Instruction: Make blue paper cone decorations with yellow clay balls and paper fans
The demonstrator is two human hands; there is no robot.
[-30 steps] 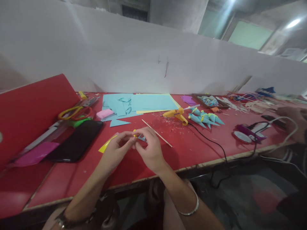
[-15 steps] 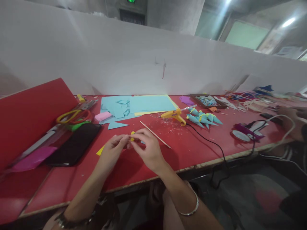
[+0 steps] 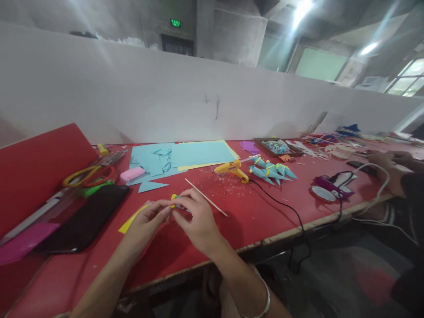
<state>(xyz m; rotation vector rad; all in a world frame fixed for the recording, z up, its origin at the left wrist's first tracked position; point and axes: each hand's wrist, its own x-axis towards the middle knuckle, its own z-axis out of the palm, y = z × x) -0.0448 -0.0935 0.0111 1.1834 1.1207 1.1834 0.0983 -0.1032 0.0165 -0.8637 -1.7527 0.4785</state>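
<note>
My left hand and my right hand meet above the red table, fingertips pinched together. Between them is a small paper cone, yellow at the end that shows, with some blue behind the right fingers; most of it is hidden. Left of my left hand lies a yellow paper strip. A thin wooden stick rests just beyond my right hand. Farther off, a yellow hot glue gun lies on its side, beside several finished-looking blue paper cones with yellow bands.
Blue paper sheets lie at the back. On the left are a black phone, scissors and a pink block. A tray of scraps and a purple device are to the right, near another person's hands.
The view has tilted up and shifted, so the table things sit lower and farther left. My hands stay together on the small paper cone, fingers slightly shifted.
</note>
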